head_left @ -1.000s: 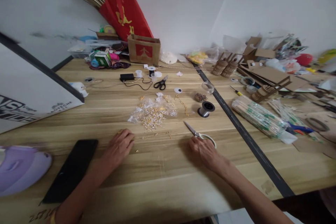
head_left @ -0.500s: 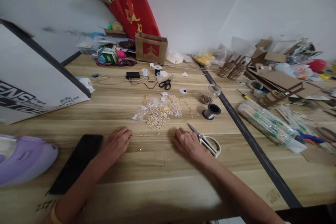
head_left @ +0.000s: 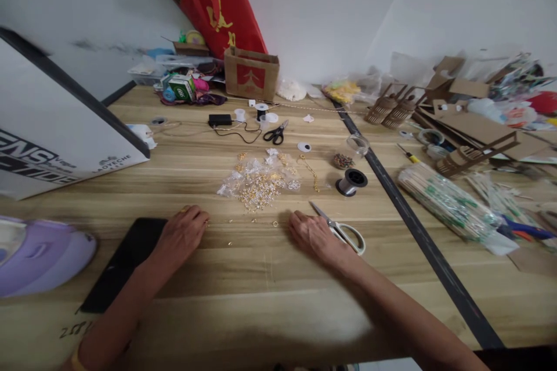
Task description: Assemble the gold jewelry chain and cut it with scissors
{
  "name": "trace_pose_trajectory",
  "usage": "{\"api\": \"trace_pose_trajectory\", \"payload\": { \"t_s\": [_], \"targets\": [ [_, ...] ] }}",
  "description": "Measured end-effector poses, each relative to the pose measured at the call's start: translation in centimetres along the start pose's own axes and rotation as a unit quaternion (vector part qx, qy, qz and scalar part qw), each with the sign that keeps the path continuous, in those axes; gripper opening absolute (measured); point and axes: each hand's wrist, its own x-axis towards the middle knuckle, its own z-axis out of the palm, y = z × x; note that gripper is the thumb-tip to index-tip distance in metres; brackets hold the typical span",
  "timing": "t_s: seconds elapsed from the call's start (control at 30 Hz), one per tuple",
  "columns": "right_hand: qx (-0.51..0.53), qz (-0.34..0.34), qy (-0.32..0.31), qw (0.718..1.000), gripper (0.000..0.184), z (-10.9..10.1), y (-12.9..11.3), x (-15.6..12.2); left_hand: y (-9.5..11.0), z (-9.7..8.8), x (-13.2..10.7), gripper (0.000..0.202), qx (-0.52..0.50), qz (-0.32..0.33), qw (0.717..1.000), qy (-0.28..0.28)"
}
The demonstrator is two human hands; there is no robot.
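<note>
My left hand (head_left: 180,234) lies on the wooden table (head_left: 270,278), fingers curled with the tips pressed on one end of a thin gold chain (head_left: 243,221). My right hand (head_left: 314,234) rests palm down near the chain's other end, its fingers hard to read. White-handled scissors (head_left: 342,231) lie just right of that hand, touching or almost touching it. Beyond the chain sits a pile of small gold and silver beads in clear bags (head_left: 259,181). A black phone (head_left: 124,261) lies left of my left hand.
A spool of silver wire (head_left: 351,181), black scissors (head_left: 275,134) and a short gold chain (head_left: 311,172) lie farther back. A white box (head_left: 52,127) stands at left, a purple object (head_left: 39,258) in front of it. Bagged sticks (head_left: 448,203) and cardboard pieces (head_left: 470,127) crowd the right side.
My right hand left the scissors and slid left toward the chain. My left hand drew slightly left along the table. The view shifted a little.
</note>
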Motion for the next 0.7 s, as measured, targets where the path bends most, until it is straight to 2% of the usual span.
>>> {"api": "trace_pose_trajectory", "payload": {
  "t_s": [0.13, 0.37, 0.43, 0.53, 0.7],
  "targets": [
    [-0.009, -0.023, 0.018, 1.000, 0.018, 0.4, 0.4, -0.4, 0.6, -0.4, -0.4, 0.025, 0.069, -0.014, 0.997, -0.035],
    [0.008, -0.037, 0.049, 0.998, 0.021, 0.4, 0.5, -0.9, 1.5, -1.7, -0.1, 0.022, 0.082, -0.013, 0.995, -0.059],
    [0.020, -0.043, 0.056, 0.997, 0.020, 0.3, 0.6, -0.9, 2.4, -2.0, 0.6, 0.022, 0.058, -0.010, 0.996, -0.064],
    [0.037, -0.048, 0.061, 0.996, 0.018, 0.2, 0.8, -0.9, 4.4, -2.0, 2.1, 0.019, -0.028, 0.009, 0.998, -0.059],
    [0.073, -0.046, 0.058, 0.995, 0.015, -0.1, 1.0, -1.0, 8.2, -0.4, 5.0, 0.014, -0.153, 0.077, 0.984, -0.057]
  ]
}}
